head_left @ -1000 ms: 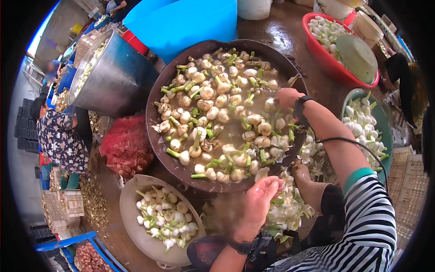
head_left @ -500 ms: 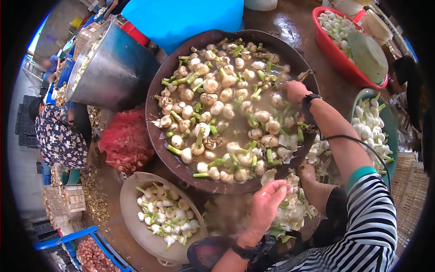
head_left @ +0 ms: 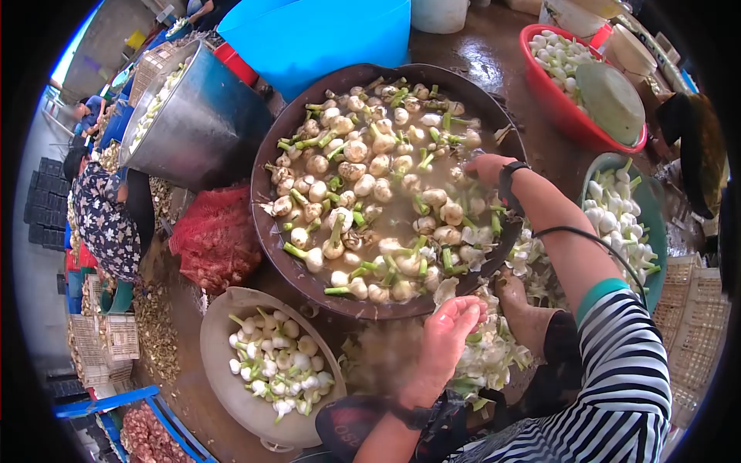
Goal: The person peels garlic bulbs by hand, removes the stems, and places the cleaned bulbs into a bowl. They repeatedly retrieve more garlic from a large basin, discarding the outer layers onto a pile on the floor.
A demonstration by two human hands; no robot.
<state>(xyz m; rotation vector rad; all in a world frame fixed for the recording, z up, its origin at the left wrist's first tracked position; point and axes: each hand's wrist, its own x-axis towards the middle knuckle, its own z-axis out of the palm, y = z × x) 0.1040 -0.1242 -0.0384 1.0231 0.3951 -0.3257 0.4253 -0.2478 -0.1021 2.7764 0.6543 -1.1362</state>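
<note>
A wide dark tub (head_left: 266,258) holds muddy water and floating garlic bulbs (head_left: 353,171) with short green stems. My right hand (head_left: 492,168) reaches over the tub's right side, its fingertips down in the water among bulbs. Those fingers are mostly hidden, so what they hold cannot be made out. In front of the tub's near rim, my left hand (head_left: 446,333) is held palm up with fingers loosely bent and nothing visible in it. Below that hand lies a heap of peeled garlic skins (head_left: 494,351). Left of it, a grey basin (head_left: 220,370) contains cleaner, whiter bulbs.
A green basin (head_left: 654,231) and a red basin (head_left: 532,92) of white bulbs stand at right. Leftward are a large metal pot (head_left: 208,116), a red mesh sack (head_left: 216,239) and a person in a flowered top (head_left: 104,220). A blue container (head_left: 324,46) stands behind the tub.
My right hand has shifted slightly left and lower into the water. My left hand stays almost in place near the rim. The whole view has moved a little.
</note>
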